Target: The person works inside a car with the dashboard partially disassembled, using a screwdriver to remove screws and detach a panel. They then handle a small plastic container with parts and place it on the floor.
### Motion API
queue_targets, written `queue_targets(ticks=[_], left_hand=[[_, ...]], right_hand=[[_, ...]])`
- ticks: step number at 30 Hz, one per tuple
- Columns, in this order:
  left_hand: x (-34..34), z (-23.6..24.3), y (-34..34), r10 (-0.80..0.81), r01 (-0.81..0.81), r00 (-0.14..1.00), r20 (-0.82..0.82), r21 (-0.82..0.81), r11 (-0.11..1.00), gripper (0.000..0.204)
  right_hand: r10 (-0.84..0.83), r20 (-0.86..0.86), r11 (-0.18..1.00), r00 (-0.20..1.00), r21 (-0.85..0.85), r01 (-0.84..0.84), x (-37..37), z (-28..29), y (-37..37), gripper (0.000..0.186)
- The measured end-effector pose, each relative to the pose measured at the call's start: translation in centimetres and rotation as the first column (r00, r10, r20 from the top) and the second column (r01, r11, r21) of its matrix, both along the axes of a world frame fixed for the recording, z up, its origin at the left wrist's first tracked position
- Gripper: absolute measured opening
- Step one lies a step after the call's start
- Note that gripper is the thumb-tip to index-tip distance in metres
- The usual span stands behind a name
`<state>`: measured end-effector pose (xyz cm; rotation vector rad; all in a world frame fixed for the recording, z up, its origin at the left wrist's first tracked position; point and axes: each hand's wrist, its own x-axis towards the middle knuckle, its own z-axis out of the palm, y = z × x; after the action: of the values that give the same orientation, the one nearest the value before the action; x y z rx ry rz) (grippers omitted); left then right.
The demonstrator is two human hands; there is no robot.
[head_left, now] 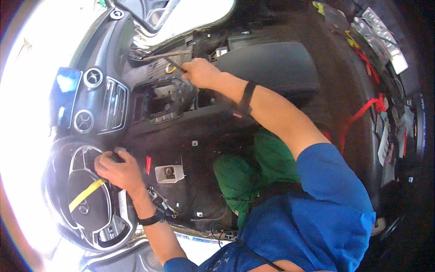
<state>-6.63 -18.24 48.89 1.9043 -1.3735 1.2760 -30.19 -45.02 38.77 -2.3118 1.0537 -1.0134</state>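
Gripping a dark strip (176, 65), the right hand (199, 72) has its fingers curled closed, beside the open well (144, 100) in the middle console. Left hand (118, 170) at the steering wheel (90, 218), fingers bent by a small dark piece (117, 157); cannot tell if it's held. Work looks part done: well gapes, yellow tape (87, 196) on wheel; remainder unclear. Well's edge and armrest (272, 65) crowd the right hand; more room between hands.

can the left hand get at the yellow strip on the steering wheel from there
Most likely yes: the left hand is at the steering wheel, close to the upper end of the yellow strip, with nothing visible blocking the way.
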Motion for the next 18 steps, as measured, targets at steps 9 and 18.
queue_targets(ticks=[9,18], left_hand=[[-11.8,-1.1,-12.0,-0.397,0.545,0.498,-0.771,-0.077,0.835,0.062],[-14.6,-0.4,-24.9,-0.235,0.707,0.396,-0.888,0.132,0.694,0.039]], right_hand=[[0.099,-0.051,0.994,0.994,0.046,-0.097,-0.1,0.7,0.1,0.029],[0.011,-0.033,0.999,0.999,-0.034,-0.012,0.2,-0.9,-2.2,0.028]])
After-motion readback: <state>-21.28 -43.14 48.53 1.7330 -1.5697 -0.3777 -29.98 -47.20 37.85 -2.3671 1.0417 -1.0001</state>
